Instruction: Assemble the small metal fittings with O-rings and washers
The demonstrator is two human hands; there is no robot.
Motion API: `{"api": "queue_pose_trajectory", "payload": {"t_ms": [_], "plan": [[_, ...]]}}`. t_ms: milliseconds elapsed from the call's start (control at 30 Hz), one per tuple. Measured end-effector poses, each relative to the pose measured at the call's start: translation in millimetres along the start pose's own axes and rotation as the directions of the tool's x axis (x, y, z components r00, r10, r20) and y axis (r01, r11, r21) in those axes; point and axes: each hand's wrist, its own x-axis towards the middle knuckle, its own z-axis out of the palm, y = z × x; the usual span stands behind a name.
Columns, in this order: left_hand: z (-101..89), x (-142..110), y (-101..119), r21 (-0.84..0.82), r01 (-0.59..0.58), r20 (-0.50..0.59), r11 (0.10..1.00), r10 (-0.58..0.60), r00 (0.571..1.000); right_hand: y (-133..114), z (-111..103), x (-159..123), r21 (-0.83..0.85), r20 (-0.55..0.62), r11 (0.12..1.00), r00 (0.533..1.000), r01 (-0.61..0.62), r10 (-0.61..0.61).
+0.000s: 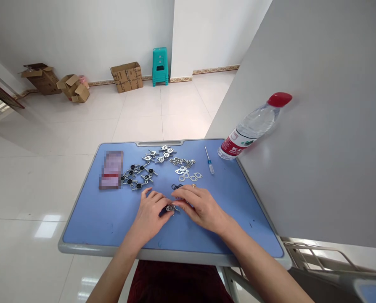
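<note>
Near the middle of the blue tabletop, my left hand [150, 213] pinches a small silvery metal fitting [170, 208] between thumb and fingers. My right hand [201, 207] bends in from the other side, thumb and fingertips closed together at the top of that fitting. What the right fingertips hold, if anything, is hidden. Black rubber rings [176, 187] lie just beyond the right fingers, partly covered by them. Behind these are flat two-hole metal plates [183, 170] and a cluster of small metal pieces [182, 161].
Several fittings with black discs [139, 185] lie left of centre, beside a pixelated phone-like object [111, 169]. More metal fittings [164, 155] sit at the back. A screwdriver [210, 163] and a tall water bottle [249, 128] stand to the right, by a grey panel [320, 126].
</note>
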Motion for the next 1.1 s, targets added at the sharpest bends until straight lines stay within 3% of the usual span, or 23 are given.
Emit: {"api": "queue_pose_trajectory", "payload": {"t_ms": [167,367,500,600,767,933,1100], "plan": [[-1.2,0,0,-0.010,0.002,0.009,1.000,-0.002,1.000,-3,-8,3,0.120,0.065,0.992,0.997,-0.047,0.039],[1.2,-1,-2,0.006,-0.012,0.004,1.000,0.012,1.000,0,-3,1,0.047,-0.041,0.996,0.996,-0.079,0.081],[1.3,-1,-3,0.013,-0.019,-0.004,1.000,0.019,1.000,3,1,0,0.036,-0.048,0.998,0.997,-0.052,0.054],[-0.1,0,-2,0.021,-0.020,-0.011,1.000,0.020,1.000,1,-4,2,0.048,0.019,0.999,1.000,-0.025,0.024],[-1.0,0,-1,0.019,-0.017,0.004,1.000,0.017,1.000,-4,-15,4,0.182,0.189,0.975,0.978,-0.126,0.091],[0.6,-1,-3,0.027,-0.023,-0.019,0.999,0.024,1.000,2,-5,1,0.124,0.075,0.990,0.995,-0.072,0.063],[-0.8,-1,-2,0.016,-0.022,-0.007,1.000,0.022,1.000,3,-7,1,0.051,0.132,0.995,0.988,-0.087,0.080]]}}
